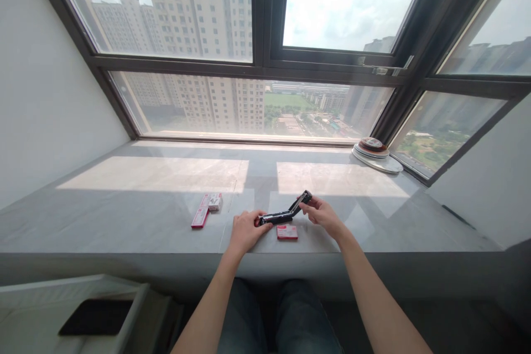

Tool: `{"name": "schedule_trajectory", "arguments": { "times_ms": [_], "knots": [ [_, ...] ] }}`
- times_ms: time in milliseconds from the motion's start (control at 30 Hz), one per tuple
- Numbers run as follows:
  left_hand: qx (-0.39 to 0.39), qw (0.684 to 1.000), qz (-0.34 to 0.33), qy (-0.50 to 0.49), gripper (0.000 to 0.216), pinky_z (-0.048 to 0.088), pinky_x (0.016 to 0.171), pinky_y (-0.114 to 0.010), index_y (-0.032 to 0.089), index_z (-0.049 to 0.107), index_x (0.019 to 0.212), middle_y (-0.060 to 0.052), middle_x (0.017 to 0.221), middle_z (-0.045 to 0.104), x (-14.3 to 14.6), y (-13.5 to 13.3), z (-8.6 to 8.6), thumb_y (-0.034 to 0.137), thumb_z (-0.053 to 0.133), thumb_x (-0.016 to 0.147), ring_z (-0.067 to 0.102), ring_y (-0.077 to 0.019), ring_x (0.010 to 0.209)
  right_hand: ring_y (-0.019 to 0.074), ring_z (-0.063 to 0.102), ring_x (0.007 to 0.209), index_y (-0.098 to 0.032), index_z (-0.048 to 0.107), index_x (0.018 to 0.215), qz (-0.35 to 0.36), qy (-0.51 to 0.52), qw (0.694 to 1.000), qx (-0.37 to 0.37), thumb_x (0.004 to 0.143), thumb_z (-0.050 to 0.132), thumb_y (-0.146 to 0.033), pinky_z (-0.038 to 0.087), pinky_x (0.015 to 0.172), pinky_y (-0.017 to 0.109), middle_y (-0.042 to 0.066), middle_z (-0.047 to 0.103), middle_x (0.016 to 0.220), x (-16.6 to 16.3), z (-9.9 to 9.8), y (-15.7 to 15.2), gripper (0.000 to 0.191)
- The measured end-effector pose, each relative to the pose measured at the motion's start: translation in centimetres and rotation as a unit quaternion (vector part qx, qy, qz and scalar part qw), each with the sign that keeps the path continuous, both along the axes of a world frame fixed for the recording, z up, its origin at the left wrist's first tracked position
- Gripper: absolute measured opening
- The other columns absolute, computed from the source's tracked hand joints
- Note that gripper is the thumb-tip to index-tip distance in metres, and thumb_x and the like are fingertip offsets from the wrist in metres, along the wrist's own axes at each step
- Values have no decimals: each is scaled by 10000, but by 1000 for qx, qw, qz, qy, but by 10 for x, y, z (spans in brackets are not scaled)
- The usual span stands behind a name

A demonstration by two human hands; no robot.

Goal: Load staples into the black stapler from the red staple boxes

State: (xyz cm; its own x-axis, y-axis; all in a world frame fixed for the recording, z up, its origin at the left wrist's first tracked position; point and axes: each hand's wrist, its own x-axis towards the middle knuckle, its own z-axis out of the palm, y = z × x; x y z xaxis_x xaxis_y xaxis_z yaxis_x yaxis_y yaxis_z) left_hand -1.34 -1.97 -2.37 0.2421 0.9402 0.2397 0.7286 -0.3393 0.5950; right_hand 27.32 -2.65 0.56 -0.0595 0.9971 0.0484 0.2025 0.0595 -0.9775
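Note:
A black stapler is held above the grey window ledge, its top arm swung up and open. My left hand is closed on the stapler's base end. My right hand pinches the raised top arm near its tip. A small red staple box lies on the ledge just below the stapler. Two more red and white boxes lie to the left of my left hand.
A stack of round plates or coasters sits at the ledge's back right corner by the window. A white tray or table with a dark phone-like slab stands at lower left. Large windows run behind the ledge.

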Motion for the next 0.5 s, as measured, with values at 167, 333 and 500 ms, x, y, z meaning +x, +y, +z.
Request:
{"name": "schedule_trajectory", "arguments": {
  "times_ms": [167,333,500],
  "knots": [
    [0,1000,5,3,367,362,806,-340,340,726,1095,2,781,651,-1,0,1,574,682,816,609,-230,833,111,452,571,-206,700,1087,90,-148,983,65,764,742,-563,323,525,231,-53,499,649,-36,21,25,484],
    [-3,1000,2,7,320,357,780,-330,328,722,1033,6,747,650,1,0,3,556,687,812,611,-239,838,116,477,600,-223,706,998,117,-306,938,115,799,750,-419,284,571,233,-55,544,646,-56,20,23,283],
    [1,1000,0,4,257,371,790,-332,297,700,991,5,736,642,0,-3,8,484,680,816,609,-239,847,138,522,650,-231,734,1007,126,-346,922,119,823,724,-314,285,601,246,-17,632,702,-61,21,18,203]
  ]
}}
